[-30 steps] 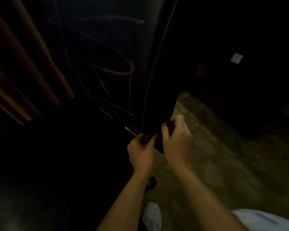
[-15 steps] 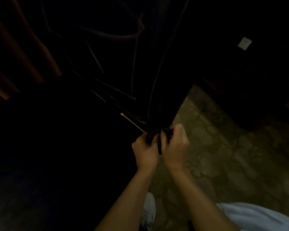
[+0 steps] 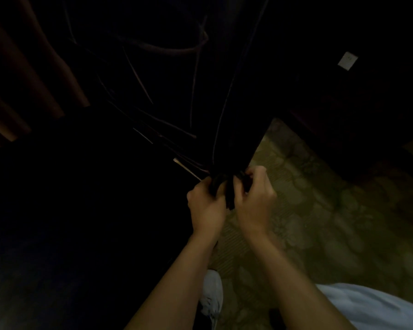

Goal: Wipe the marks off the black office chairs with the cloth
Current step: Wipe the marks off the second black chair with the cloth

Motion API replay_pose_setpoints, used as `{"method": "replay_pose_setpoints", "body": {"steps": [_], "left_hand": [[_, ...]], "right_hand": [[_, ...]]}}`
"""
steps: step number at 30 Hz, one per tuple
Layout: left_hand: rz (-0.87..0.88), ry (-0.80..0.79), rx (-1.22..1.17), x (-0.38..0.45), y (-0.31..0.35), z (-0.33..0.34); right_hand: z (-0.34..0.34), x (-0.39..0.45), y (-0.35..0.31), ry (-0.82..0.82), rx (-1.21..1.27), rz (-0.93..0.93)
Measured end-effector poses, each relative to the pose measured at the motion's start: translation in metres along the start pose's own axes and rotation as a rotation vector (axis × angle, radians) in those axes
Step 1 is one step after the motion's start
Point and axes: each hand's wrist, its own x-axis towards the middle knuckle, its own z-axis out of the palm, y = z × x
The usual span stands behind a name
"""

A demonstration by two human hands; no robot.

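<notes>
Far left, brown folds of a curtain hang in the dark. Below and right of them a black mass fills the lower left; too dim to tell what it is.

In the middle stands the black chair, its dark panel crossed by pale marks: one curved loop near the top and several thin straight streaks running down toward its lower corner. A lighter seam line runs down the panel's right side to that same corner.

At that corner the two hands meet. The left hand is curled closed around a dark bunched cloth, knuckles up. Just beside it, the right hand is also closed, fingers pinching the same dark bunch from the other side. The cloth sits between the hands, touching the chair's lower corner; where cloth ends and chair begins cannot be told in this light. Both bare forearms reach up from the bottom edge.

Below the hands a white shoe stands on the patterned greenish carpet. Right of the chair is more dark furniture, with a small white tag on it. A pale garment shows at the bottom right.
</notes>
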Motion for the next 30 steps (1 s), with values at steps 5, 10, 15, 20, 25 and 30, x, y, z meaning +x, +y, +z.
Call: {"method": "replay_pose_setpoints", "body": {"steps": [5,10,15,20,25,30], "left_hand": [[-0.235,0.004,0.21,0.016,-0.019,0.012],[-0.291,-0.065,0.113,0.018,-0.018,0.006],[-0.095,0.096,0.107,0.016,-0.026,-0.016],[-0.026,0.008,0.152,0.031,-0.024,-0.02],[-0.052,0.007,0.411,0.033,-0.027,-0.013],[-0.14,-0.094,0.546,0.041,-0.015,-0.012]], "right_hand": [[0.017,-0.039,0.034,-0.225,0.004,0.388],[0.016,-0.041,0.03,-0.21,0.049,0.472],[0.009,-0.02,-0.003,-0.124,0.099,0.201],[0.019,-0.016,-0.011,-0.031,0.019,0.217],[0.024,-0.031,0.011,-0.107,-0.057,0.291],[0.022,-0.041,0.018,-0.247,-0.108,0.493]]}}
